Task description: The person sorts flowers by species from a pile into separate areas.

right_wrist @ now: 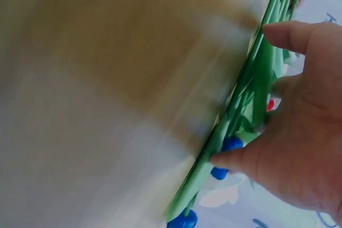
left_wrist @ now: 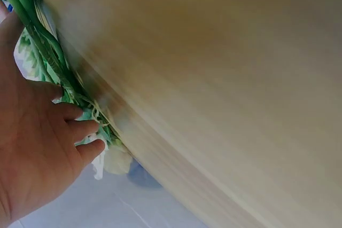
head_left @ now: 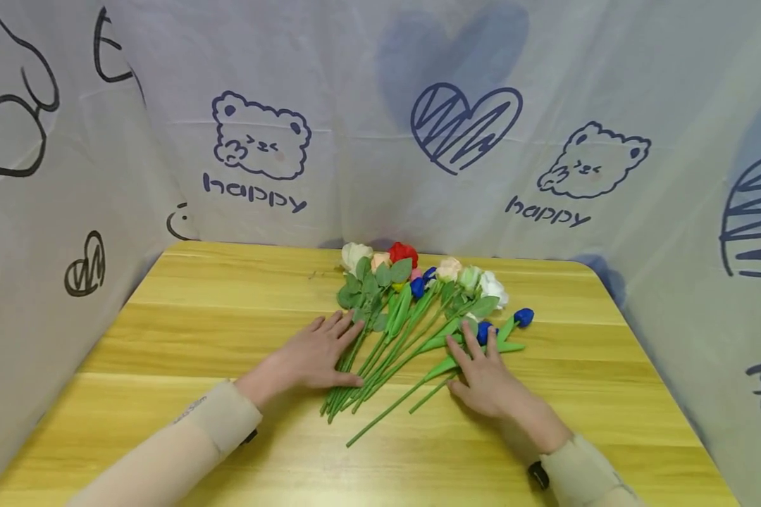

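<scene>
Artificial flowers lie fanned out on the wooden table, their green stems (head_left: 380, 366) toward the person and their heads toward the back. Among the heads are a red rose (head_left: 403, 254), a cream rose (head_left: 356, 256), a white rose (head_left: 494, 289) and a blue tulip (head_left: 523, 317). My left hand (head_left: 317, 354) lies with spread fingers over the left-hand stems; in the left wrist view its fingertips are against the greenery. On the right-hand tulips, my right hand (head_left: 487, 380) rests with its fingers extended over the leaves. Part of another blue tulip (head_left: 485, 332) is behind its fingers.
The wooden table (head_left: 184, 338) reaches back to a pale cloth backdrop (head_left: 368, 176) printed with bears, hearts and lettering. Cloth also hangs along both sides. Dark bands show at both wrists, below the light sleeves (head_left: 184, 436).
</scene>
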Tool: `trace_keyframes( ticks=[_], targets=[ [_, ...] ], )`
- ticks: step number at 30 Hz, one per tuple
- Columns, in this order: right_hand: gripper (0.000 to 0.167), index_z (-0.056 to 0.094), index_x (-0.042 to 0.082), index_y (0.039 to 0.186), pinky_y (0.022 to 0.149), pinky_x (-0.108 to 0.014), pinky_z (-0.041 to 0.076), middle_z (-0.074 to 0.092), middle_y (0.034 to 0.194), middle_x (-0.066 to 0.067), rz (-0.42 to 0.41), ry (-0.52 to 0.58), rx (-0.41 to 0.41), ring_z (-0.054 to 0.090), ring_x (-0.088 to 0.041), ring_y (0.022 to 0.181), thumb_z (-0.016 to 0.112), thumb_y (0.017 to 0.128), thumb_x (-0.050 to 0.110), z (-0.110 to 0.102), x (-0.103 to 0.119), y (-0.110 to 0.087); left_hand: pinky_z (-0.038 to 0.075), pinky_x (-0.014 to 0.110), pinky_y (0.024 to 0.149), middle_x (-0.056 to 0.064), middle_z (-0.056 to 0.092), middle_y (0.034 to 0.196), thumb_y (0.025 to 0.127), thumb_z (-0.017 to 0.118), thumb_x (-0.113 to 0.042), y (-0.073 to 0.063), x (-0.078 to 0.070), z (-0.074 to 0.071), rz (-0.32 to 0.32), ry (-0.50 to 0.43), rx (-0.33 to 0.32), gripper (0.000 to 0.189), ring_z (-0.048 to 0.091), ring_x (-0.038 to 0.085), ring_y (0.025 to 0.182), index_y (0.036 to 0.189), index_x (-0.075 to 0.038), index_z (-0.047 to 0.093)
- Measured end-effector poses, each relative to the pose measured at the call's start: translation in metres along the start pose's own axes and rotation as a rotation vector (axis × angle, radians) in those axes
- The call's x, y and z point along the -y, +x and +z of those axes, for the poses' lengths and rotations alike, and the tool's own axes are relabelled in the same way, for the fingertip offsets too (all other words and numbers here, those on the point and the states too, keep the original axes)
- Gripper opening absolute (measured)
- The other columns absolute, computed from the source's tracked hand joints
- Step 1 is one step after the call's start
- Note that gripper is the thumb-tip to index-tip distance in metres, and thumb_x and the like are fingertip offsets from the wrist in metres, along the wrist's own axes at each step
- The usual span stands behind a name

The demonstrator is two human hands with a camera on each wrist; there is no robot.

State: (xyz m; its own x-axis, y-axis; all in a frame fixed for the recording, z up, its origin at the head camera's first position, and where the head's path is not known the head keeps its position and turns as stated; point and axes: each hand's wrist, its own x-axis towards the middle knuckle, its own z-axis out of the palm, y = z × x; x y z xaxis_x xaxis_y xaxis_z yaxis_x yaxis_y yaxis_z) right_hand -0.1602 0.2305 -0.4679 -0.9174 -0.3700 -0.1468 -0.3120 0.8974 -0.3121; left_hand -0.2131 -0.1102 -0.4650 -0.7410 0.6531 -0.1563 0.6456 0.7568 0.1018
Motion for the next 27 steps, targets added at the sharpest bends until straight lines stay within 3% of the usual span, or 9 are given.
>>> trace_keyframes(
  ticks=[4, 13, 21, 27],
  targets=[
    [0.073, 0.019, 0.005, 0.166, 0.107, -0.085, 0.016, -0.009, 0.171, -0.024, -0.035, 0.08, 0.014, -0.019, -0.066, 0.144, 0.055, 0.105, 0.026, -0.002, -0.008, 0.005, 0.022, 0.057, 0.126, 0.021, 0.011, 0.172, 0.093, 0.051, -0.079, 0.012, -0.008, -0.002, 0.007, 0.007, 0.026, 0.108, 0.015, 0.041, 0.157, 0.167, -0.008, 0.016],
    [0.078, 0.017, 0.003, 0.166, 0.112, -0.082, 0.003, -0.007, 0.172, -0.022, -0.044, 0.23, -0.006, -0.022, -0.06, 0.147, 0.053, 0.109, 0.041, -0.005, -0.017, 0.018, 0.023, 0.051, 0.127, 0.022, 0.014, 0.171, 0.092, 0.044, -0.084, 0.043, -0.025, 0.002, 0.005, 0.018, 0.058, 0.114, 0.015, 0.038, 0.158, 0.167, -0.005, 0.01],
    [0.08, 0.022, 0.003, 0.165, 0.113, -0.081, 0.008, -0.005, 0.171, -0.027, 0.019, 0.074, -0.021, -0.019, -0.064, 0.146, 0.055, 0.107, 0.047, -0.004, -0.007, 0.021, 0.024, 0.047, 0.127, 0.023, 0.019, 0.17, 0.093, 0.041, -0.084, 0.066, -0.054, 0.002, 0.025, 0.077, 0.051, 0.114, 0.02, 0.04, 0.157, 0.166, -0.001, 0.014],
    [0.073, 0.024, 0.001, 0.164, 0.118, -0.076, 0.009, -0.004, 0.17, -0.029, 0.032, 0.017, 0.028, -0.018, -0.061, 0.147, 0.055, 0.108, 0.037, -0.002, -0.001, 0.013, 0.024, 0.045, 0.127, 0.022, 0.019, 0.17, 0.094, 0.036, -0.085, 0.074, -0.074, -0.001, 0.028, 0.166, 0.056, 0.113, 0.021, 0.037, 0.157, 0.165, 0.001, 0.016]
  ],
)
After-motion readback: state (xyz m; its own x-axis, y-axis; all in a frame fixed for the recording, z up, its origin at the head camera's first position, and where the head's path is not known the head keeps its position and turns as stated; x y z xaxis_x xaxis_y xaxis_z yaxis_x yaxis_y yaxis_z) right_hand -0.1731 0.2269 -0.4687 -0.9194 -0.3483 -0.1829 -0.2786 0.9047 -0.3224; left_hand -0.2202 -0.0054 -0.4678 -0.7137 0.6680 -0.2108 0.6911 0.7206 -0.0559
